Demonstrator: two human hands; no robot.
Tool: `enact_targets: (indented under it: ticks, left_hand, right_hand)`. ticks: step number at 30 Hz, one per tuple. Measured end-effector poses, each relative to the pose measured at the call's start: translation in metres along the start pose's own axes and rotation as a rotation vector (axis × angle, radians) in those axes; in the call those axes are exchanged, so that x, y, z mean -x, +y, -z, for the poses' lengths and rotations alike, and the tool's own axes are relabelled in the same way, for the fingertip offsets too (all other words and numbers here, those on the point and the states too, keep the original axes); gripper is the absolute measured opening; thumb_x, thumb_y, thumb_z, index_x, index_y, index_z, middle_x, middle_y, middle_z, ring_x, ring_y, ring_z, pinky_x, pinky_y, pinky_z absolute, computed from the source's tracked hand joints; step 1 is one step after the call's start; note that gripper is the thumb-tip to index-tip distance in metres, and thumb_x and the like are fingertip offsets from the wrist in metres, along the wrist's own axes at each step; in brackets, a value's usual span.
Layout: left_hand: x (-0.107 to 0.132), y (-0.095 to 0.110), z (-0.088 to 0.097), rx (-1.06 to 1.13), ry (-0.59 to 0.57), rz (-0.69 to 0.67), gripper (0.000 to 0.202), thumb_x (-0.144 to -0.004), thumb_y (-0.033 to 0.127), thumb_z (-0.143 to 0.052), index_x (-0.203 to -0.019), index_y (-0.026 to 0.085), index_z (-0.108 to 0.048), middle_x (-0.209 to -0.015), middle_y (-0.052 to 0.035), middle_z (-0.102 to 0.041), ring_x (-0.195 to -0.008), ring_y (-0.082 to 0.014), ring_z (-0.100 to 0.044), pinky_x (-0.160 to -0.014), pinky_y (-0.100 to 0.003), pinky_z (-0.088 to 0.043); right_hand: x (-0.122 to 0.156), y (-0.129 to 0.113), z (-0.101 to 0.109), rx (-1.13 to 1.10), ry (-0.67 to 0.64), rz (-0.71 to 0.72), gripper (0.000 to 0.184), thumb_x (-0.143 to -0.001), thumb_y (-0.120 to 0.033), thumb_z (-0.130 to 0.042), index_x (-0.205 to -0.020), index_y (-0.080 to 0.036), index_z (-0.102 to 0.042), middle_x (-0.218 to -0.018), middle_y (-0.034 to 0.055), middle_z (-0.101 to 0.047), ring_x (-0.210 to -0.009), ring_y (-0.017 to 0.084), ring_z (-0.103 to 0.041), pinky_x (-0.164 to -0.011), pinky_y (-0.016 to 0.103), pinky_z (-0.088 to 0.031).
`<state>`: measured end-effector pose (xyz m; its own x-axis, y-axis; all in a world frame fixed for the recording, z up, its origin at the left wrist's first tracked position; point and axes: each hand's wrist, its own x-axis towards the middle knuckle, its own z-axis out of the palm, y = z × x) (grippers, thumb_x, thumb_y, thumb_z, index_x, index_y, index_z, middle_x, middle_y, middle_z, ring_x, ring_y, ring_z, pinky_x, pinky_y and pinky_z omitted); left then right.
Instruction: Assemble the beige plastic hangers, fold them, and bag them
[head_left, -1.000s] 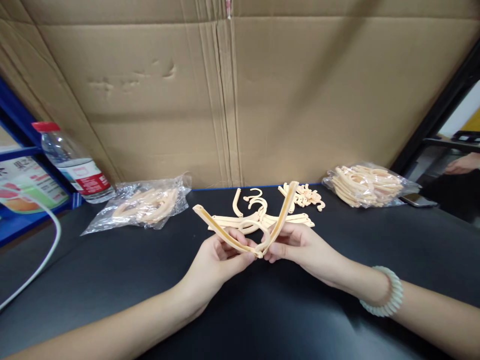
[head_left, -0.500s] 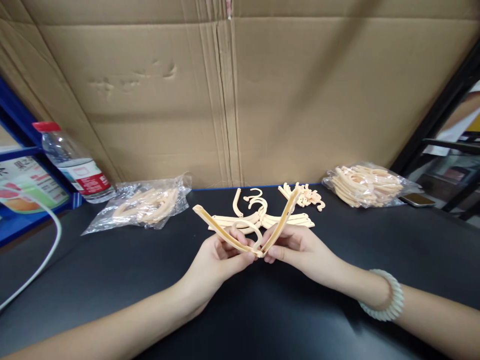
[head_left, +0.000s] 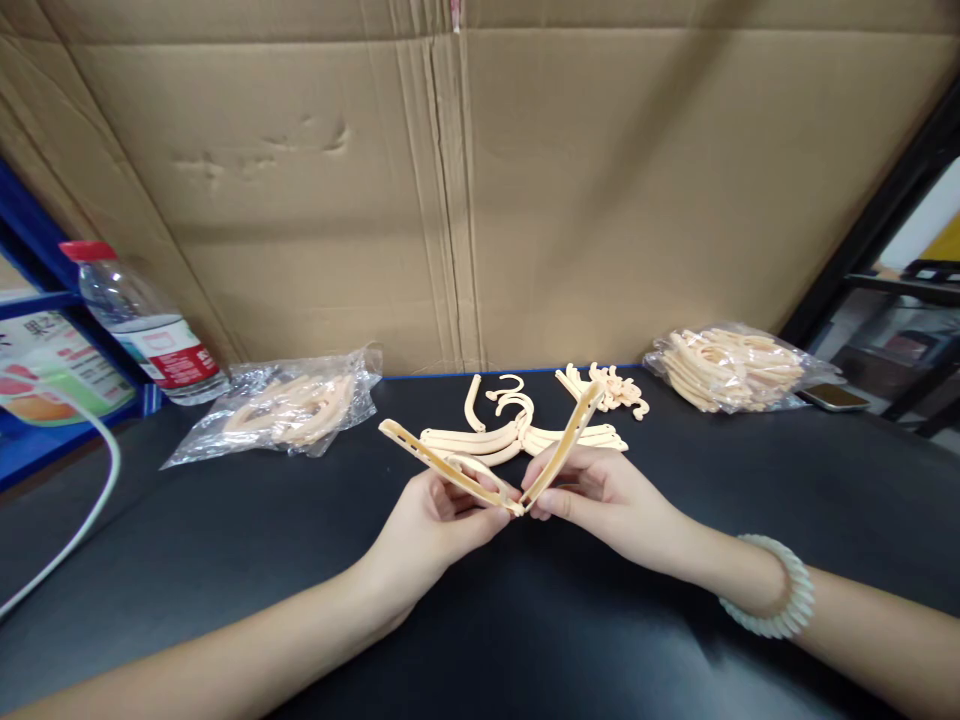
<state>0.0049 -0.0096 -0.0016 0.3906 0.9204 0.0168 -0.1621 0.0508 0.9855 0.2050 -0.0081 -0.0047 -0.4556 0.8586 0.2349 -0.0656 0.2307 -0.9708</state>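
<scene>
Both hands hold a cream plastic hanger above the black table [head_left: 225, 560]. My left hand [head_left: 439, 525] pinches the left hanger arm [head_left: 427, 458], which slants up to the left. My right hand [head_left: 600, 495] grips the right hanger arm [head_left: 566, 440], which slants up to the right. The two arms meet in a V at my fingertips. Just behind them lies a small pile of loose hanger arms and hooks [head_left: 510, 425].
A plastic bag of hanger parts [head_left: 292, 410] lies at the left, another bag [head_left: 735, 368] at the right with a phone [head_left: 832, 397] beside it. A water bottle [head_left: 142, 330] and a white cable [head_left: 82, 520] are far left. A cardboard wall [head_left: 480, 180] stands behind.
The V of the two hanger arms has spread wider and sunk a little. The hook loop seen between the arms is no longer visible. A person at the far right has left view.
</scene>
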Motion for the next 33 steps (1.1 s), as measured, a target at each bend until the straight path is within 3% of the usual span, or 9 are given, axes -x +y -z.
enact_targets:
  ticks: [20, 33]
  left_hand:
    - [-0.0011, -0.0018, 0.0008, -0.08, -0.026, -0.019, 0.019, -0.068, 0.02, -0.08, -0.074, 0.018, -0.062, -0.079, -0.0009, -0.071, -0.08, -0.018, -0.066, -0.08, -0.03, -0.051]
    - [0.0022, -0.002, -0.0039, -0.062, 0.028, -0.031, 0.018, -0.064, 0.015, -0.08, -0.071, 0.017, -0.064, -0.074, 0.0004, -0.07, -0.074, -0.0156, -0.066, -0.075, -0.027, -0.054]
  right_hand:
    - [0.0011, 0.0016, -0.002, 0.038, -0.012, 0.035, 0.012, -0.085, -0.029, -0.067, -0.09, -0.019, -0.07, -0.082, 0.0025, -0.065, -0.072, 0.014, -0.058, -0.071, 0.029, -0.05]
    - [0.0051, -0.0045, -0.0079, -0.014, 0.038, -0.103, 0.019, -0.077, -0.033, -0.074, -0.083, -0.016, -0.068, -0.077, 0.0031, -0.067, -0.066, 0.014, -0.064, -0.069, 0.029, -0.055]
